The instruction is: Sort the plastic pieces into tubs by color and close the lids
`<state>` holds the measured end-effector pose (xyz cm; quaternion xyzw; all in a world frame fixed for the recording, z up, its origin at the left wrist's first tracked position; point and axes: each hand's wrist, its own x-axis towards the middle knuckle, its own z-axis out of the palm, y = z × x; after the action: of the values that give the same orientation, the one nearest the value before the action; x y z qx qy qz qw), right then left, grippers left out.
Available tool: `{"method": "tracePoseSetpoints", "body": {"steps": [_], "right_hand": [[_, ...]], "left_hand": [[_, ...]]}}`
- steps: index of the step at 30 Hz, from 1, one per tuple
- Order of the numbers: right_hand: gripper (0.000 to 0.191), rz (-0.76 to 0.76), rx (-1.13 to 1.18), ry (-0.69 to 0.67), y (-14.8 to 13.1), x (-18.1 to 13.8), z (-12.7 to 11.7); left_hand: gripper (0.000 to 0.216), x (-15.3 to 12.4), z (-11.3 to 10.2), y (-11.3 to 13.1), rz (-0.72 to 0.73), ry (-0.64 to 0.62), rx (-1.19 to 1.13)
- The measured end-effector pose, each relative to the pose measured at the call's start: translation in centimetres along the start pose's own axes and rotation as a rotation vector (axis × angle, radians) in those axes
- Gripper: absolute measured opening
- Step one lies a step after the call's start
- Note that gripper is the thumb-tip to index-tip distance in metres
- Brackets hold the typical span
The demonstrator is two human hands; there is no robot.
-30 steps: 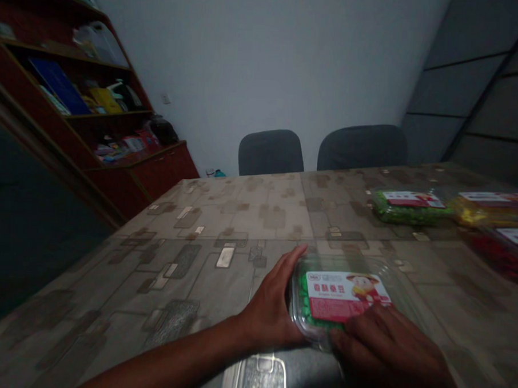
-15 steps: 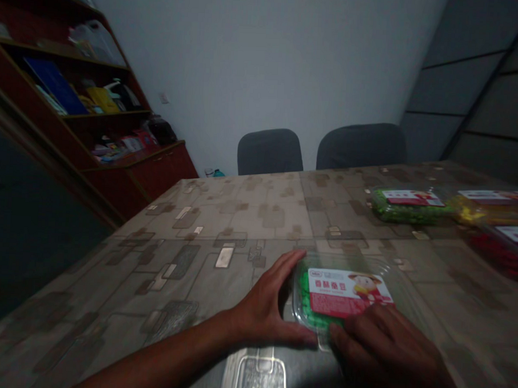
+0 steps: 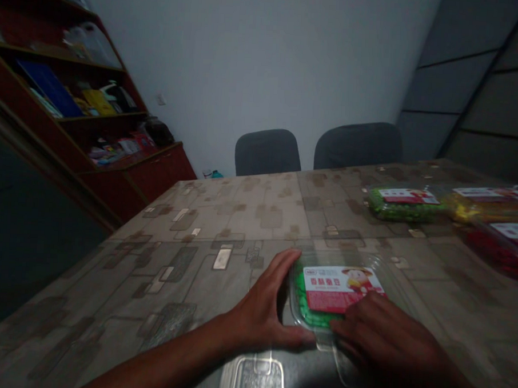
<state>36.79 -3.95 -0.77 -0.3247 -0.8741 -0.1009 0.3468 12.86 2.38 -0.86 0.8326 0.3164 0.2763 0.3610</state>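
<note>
A clear plastic food box [image 3: 297,310] with bright green pieces inside sits on the table in front of me. Its lid carries a white and red label [image 3: 326,285] with a cartoon figure in a hat. My left hand [image 3: 266,306] grips the box's left end, fingers along the far side and thumb at the near side. Over the near right part of the box, my right hand [image 3: 377,336] has its fingers curled together at the lid's near edge. A clear curved edge shows below those fingertips. The right hand hides much of the box's right side.
Farther right stand similar boxes with light green [image 3: 402,209], yellow [image 3: 464,211] and red contents [image 3: 490,250]. A patterned cloth covers the table [image 3: 258,211]. Two grey chairs [image 3: 267,153] stand at its far side, and a filled wooden shelf unit [image 3: 112,119] is at the left.
The view has shifted slightly, moving the scene a little left. A clear curved edge now shows below my right fingertips. My left hand keeps its hold on the box.
</note>
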Motion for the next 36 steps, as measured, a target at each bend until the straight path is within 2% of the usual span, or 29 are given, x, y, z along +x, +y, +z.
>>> {"method": "tracePoseSetpoints", "body": {"steps": [3, 10, 17, 24, 30, 36], "right_hand": [[0.02, 0.029, 0.02, 0.0, -0.3, -0.5, 0.3], [0.031, 0.079, -0.001, 0.034, -1.2, -0.7, 0.7], [0.02, 0.04, -0.052, 0.041, -1.2, -0.4, 0.3], [0.02, 0.032, 0.028, 0.011, -0.3, -0.4, 0.0], [0.015, -0.021, 0.051, -0.064, 2.0, -2.0, -1.0], [0.024, 0.115, 0.142, 0.057, 1.0, -3.6, -1.3]], "left_hand": [[0.12, 0.1, 0.3, -0.1, 0.066, -0.005, 0.026], [0.111, 0.4, 1.1, -0.1, 0.151, 0.064, 0.077], [0.128, 0.3, 0.5, -0.5, 0.164, -0.02, 0.039], [0.104, 0.2, 1.1, -0.2, 0.118, 0.068, 0.068], [0.1, 0.1, 1.2, -0.3, 0.121, 0.077, 0.106], [0.099, 0.1, 1.1, -0.3, 0.168, 0.053, 0.148]]}}
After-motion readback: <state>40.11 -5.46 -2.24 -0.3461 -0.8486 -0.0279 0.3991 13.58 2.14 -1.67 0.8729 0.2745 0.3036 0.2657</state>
